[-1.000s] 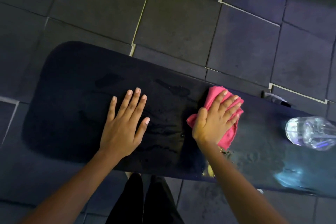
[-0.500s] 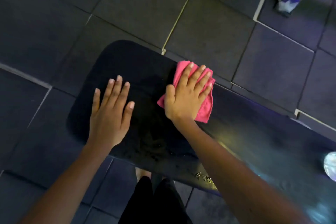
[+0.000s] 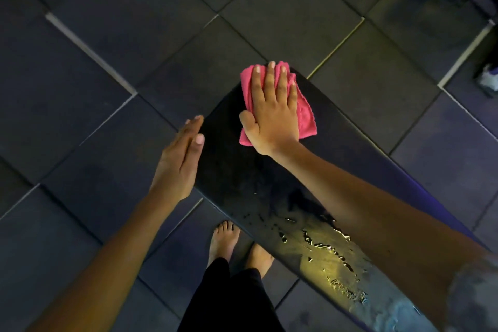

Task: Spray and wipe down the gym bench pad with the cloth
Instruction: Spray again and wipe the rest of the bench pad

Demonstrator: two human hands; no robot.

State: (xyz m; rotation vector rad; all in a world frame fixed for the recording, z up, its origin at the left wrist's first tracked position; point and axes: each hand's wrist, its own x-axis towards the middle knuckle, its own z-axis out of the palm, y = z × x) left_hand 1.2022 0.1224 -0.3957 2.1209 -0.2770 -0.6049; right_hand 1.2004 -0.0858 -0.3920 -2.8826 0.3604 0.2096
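Dark tiled floor (image 3: 107, 35). Black bench pad (image 3: 237, 170); right hand (image 3: 272, 116), flat, presses folded pink cloth (image 3: 305, 116) for wiping; left hand (image 3: 177, 162) released alongside.

I see pink cloth (image 3: 305, 116), soft matt weave, bench pad (image 3: 237, 170) smooth dark upholstery, glossy where wet beads (image 3: 323, 246) sit, floor tiles (image 3: 121, 35) matt and grainy.

Head camera, steep downward look, close over bench pad (image 3: 229, 167)
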